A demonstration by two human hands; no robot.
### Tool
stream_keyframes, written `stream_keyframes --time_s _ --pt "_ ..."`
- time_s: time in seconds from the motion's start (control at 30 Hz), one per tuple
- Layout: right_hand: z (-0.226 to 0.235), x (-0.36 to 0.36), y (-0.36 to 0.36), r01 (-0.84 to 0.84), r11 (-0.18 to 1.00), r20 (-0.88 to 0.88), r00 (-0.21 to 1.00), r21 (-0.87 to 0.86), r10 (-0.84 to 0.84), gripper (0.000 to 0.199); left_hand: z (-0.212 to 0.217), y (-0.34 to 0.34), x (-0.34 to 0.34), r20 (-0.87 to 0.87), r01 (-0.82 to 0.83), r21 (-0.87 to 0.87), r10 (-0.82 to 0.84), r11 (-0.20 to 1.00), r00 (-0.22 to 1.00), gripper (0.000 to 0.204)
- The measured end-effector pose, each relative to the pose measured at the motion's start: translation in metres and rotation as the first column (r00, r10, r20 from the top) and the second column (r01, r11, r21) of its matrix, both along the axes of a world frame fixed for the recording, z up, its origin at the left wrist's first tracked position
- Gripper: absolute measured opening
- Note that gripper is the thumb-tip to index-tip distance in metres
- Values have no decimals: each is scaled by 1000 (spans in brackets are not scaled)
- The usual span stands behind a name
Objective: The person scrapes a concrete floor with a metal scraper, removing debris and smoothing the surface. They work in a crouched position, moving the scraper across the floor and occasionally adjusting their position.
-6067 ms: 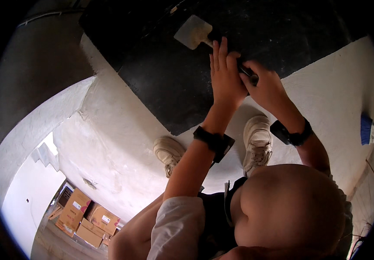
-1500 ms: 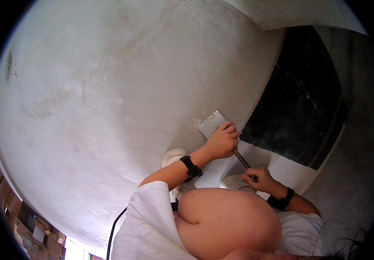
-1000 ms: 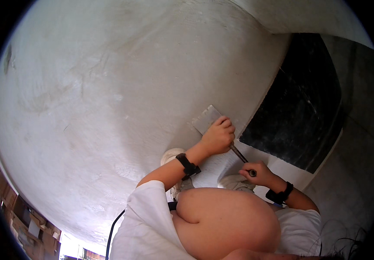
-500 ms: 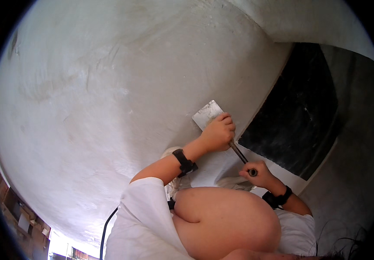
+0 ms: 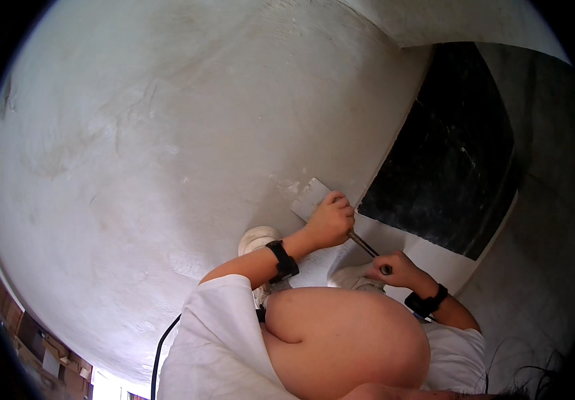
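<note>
The left hand (image 5: 331, 220) is wrapped round the long-handled scraper (image 5: 363, 244) near its blade (image 5: 307, 201), while the right hand (image 5: 399, 271), at four o'clock from it, grips the handle's end. The blade points to ten o'clock along the pale floor (image 5: 201, 120) (whitish flecks (image 5: 290, 185) lie just beyond). A black panel (image 5: 444, 150) sits at two o'clock.

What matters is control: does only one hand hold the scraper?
No: the left hand holds the scraper near its blade, the right hand its handle end.
</note>
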State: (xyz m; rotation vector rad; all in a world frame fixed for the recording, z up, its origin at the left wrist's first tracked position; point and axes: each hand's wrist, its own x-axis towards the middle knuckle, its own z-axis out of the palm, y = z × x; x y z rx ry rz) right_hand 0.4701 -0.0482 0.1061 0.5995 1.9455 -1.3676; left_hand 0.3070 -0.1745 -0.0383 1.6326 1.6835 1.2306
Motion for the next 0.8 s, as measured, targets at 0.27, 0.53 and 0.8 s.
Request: stream_keyframes --time_s 0.27,0.53,0.8 --pt "1 -16 4 -31 999 29 999 -21 31 35 -4 -2 -7 1 15 -27 -15 1000 1000 15" --pt "-8 -36 0 -58 998 -26 998 -14 58 37 -6 -9 -33 -33 20 -60 -22 998 999 16" --pt "-3 -65 -6 -51 998 -24 998 -30 50 34 4 -15 -61 -30 8 -65 -10 998 1000 16"
